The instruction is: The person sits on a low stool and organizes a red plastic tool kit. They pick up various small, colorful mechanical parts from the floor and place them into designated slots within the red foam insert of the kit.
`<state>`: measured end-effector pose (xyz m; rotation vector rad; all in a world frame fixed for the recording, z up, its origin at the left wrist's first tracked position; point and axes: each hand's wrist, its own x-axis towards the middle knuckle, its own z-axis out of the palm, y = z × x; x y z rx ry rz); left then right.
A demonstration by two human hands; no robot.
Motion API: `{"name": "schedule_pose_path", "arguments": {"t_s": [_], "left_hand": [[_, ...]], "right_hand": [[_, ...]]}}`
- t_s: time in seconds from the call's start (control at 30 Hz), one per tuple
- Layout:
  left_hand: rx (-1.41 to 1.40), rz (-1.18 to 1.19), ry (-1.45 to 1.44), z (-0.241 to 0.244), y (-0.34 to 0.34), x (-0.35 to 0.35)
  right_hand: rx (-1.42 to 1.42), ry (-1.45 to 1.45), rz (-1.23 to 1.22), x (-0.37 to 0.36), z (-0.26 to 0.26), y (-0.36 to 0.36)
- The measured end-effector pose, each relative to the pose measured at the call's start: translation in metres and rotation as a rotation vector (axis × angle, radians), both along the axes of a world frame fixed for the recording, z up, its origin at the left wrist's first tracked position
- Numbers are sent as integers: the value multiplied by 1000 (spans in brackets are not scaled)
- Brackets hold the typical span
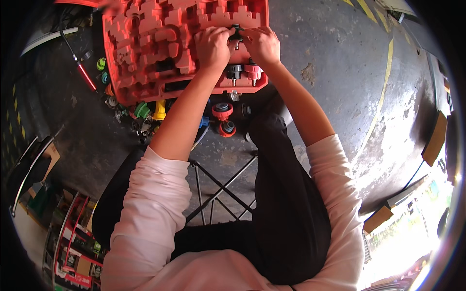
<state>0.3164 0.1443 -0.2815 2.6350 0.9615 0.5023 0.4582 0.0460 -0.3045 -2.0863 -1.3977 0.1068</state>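
A red moulded plastic case [171,76] lies open on the floor before me, most of its shaped recesses bare. Near its right side, my left hand [214,47] and my right hand [261,45] both grip a black adapter cap with a metal nipple [236,33], one from each side. The fingers partly cover it, so how far it sits in its recess is hard to tell. Just below my hands, a black adapter cap [234,71] and a pink-red adapter cap [253,71] rest side by side in the case's lower right corner.
Red adapter caps [222,111], a green adapter [142,110], a yellow adapter [160,110] and several other fittings lie on the floor along the case's near edge. A red hand pump with a hose [86,75] is at the left. Crossed metal stool legs [222,187] stand beneath me.
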Motion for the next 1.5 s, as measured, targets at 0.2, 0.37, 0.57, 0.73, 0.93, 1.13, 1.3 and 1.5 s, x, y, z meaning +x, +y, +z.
{"name": "schedule_pose_path", "arguments": {"t_s": [0.2,0.37,0.57,0.73,0.93,1.13,1.3,1.5], "left_hand": [[-35,-41,-4,12,-6,3],[-230,-18,-198,51,-60,-59],[-415,5,91,76,-135,-156],[-404,44,163,65,-141,-205],[-346,238,172,54,-132,-233],[-261,464,112,49,-114,-218],[-222,362,66,38,-92,-210],[-359,386,40,37,-91,-223]], "right_hand": [[-72,113,15,3,9,-6],[85,354,61,-14,44,-31],[-4,741,198,-71,93,-94],[-200,620,455,-93,77,-121],[-204,472,593,-103,58,-123],[-268,496,536,-102,67,-118],[-287,518,522,-100,63,-121],[-308,551,546,-101,68,-116]]}}
